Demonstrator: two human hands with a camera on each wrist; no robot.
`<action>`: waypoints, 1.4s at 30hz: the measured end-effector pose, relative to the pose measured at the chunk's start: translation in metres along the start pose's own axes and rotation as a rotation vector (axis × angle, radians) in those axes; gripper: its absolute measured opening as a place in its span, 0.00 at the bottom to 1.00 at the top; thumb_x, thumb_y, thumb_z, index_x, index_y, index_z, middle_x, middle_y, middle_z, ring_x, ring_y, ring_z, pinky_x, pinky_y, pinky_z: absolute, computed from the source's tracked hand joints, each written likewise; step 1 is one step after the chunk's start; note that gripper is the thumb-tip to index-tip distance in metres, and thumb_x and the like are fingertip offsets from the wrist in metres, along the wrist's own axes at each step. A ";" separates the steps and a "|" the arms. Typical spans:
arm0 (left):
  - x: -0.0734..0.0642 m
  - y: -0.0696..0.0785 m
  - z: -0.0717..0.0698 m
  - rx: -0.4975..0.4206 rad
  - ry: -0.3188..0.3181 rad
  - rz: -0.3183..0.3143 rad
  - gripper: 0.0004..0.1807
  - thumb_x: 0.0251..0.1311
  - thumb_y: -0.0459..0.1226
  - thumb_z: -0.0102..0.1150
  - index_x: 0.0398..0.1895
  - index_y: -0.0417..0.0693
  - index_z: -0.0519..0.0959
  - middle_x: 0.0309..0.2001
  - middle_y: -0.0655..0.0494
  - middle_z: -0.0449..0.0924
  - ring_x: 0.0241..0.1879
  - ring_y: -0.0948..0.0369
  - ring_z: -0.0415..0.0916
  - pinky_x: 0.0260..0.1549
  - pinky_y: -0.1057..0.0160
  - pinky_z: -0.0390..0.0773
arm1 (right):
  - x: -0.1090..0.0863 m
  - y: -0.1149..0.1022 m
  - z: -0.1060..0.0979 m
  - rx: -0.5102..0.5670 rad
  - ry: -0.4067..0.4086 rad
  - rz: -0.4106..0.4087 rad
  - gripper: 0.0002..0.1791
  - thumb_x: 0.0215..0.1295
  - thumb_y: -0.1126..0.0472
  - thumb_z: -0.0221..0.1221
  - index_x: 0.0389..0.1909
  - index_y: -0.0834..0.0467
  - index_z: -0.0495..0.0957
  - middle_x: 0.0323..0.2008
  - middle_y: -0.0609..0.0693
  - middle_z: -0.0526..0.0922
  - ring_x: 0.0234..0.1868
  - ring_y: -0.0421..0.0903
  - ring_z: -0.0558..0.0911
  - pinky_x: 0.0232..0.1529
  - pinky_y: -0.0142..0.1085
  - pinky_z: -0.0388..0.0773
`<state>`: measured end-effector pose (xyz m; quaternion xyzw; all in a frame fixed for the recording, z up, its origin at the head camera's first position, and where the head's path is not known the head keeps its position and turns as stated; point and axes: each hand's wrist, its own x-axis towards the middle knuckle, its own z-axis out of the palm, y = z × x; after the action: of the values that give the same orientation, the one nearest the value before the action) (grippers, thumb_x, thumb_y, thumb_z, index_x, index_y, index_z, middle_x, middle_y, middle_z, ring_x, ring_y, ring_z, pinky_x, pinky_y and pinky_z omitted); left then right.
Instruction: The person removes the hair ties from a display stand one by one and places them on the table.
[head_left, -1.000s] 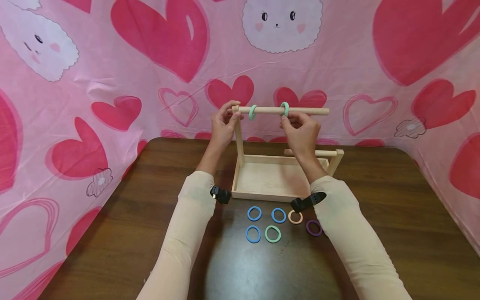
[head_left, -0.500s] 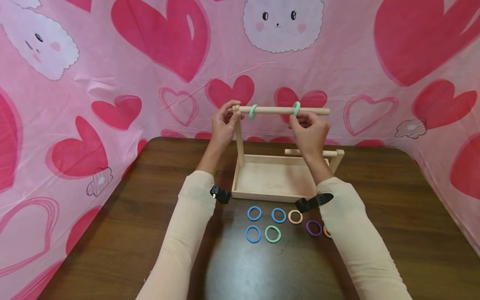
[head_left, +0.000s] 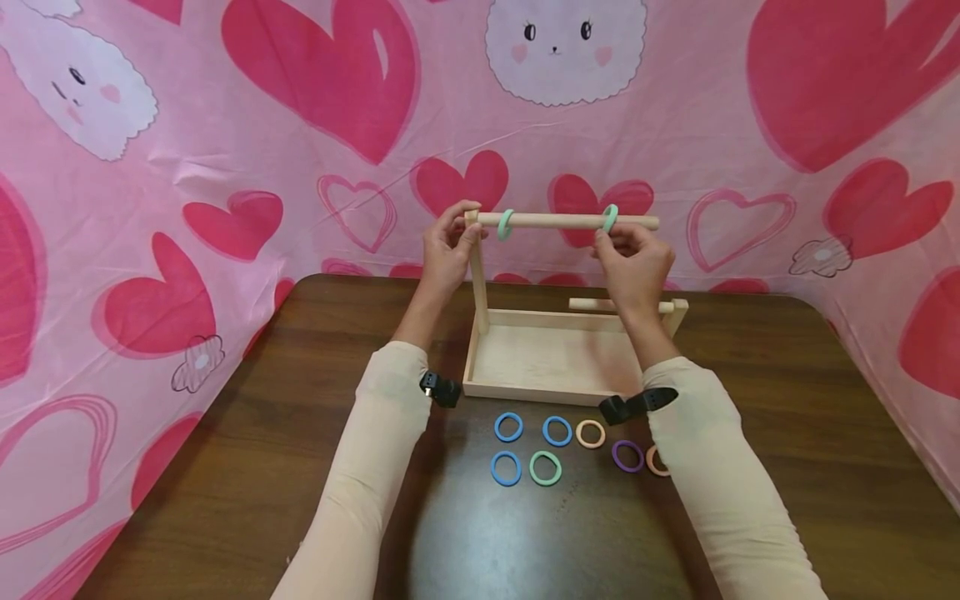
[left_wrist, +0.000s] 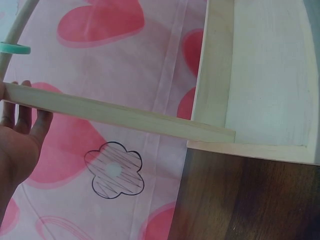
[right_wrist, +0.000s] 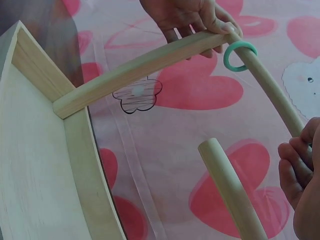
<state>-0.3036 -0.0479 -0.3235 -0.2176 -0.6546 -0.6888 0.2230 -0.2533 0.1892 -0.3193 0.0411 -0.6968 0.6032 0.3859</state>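
My left hand (head_left: 447, 250) grips the top of the tall wooden post (head_left: 478, 283), where a round horizontal rod (head_left: 547, 221) joins it. One mint green ring (head_left: 505, 225) hangs on the rod close to that post. Farther right, my right hand (head_left: 637, 262) pinches a second mint green ring (head_left: 610, 218), which encircles the rod near its free end. In the right wrist view the fingers of the right hand (right_wrist: 302, 170) hide this ring. The post rises from the left end of a shallow wooden tray (head_left: 540, 393).
A shorter post (head_left: 677, 315) with a lower rod (head_left: 592, 305) stands at the tray's right end. On the dark wooden table (head_left: 285, 467) lie several blue rings (head_left: 508, 427), a green ring (head_left: 546, 468), a cream ring (head_left: 591, 433), a purple ring (head_left: 627, 456) and a partly hidden orange ring (head_left: 656, 461).
My right hand has slid its green ring rightward along the rod, toward the free end. The orange ring has come into view beside the sleeve. My left hand stays at the post.
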 end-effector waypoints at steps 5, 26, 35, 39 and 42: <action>0.000 0.001 0.001 -0.011 0.003 -0.006 0.15 0.66 0.24 0.58 0.55 0.27 0.75 0.41 0.22 0.78 0.31 0.67 0.85 0.41 0.70 0.80 | 0.002 0.001 -0.003 -0.006 0.009 -0.011 0.11 0.64 0.66 0.65 0.35 0.74 0.84 0.19 0.23 0.80 0.20 0.22 0.80 0.29 0.18 0.77; 0.000 0.001 -0.001 0.023 -0.004 0.005 0.15 0.66 0.24 0.58 0.55 0.28 0.76 0.41 0.21 0.79 0.34 0.59 0.86 0.40 0.71 0.79 | 0.006 0.004 -0.017 0.038 0.030 0.001 0.12 0.65 0.65 0.65 0.36 0.75 0.83 0.19 0.26 0.81 0.20 0.24 0.81 0.29 0.20 0.78; 0.000 0.001 0.000 0.027 -0.010 0.009 0.15 0.67 0.24 0.57 0.55 0.28 0.76 0.42 0.20 0.78 0.41 0.30 0.80 0.41 0.70 0.79 | 0.006 0.003 -0.023 0.054 0.051 0.030 0.08 0.64 0.68 0.64 0.32 0.71 0.83 0.18 0.27 0.81 0.19 0.25 0.81 0.27 0.19 0.78; 0.000 0.000 -0.001 0.023 -0.004 0.000 0.15 0.67 0.25 0.58 0.55 0.28 0.76 0.42 0.20 0.78 0.37 0.42 0.84 0.41 0.70 0.79 | 0.008 0.004 -0.027 0.109 0.059 0.064 0.06 0.65 0.68 0.64 0.28 0.58 0.82 0.17 0.31 0.82 0.19 0.28 0.81 0.28 0.21 0.81; 0.000 0.000 -0.001 0.019 -0.005 -0.001 0.15 0.67 0.25 0.58 0.55 0.28 0.76 0.42 0.20 0.77 0.34 0.57 0.85 0.41 0.70 0.79 | 0.010 0.003 -0.030 0.136 0.071 0.088 0.11 0.64 0.68 0.64 0.25 0.51 0.79 0.17 0.33 0.82 0.19 0.29 0.82 0.28 0.22 0.82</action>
<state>-0.3034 -0.0492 -0.3234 -0.2170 -0.6617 -0.6822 0.2228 -0.2474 0.2202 -0.3171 0.0154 -0.6412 0.6667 0.3798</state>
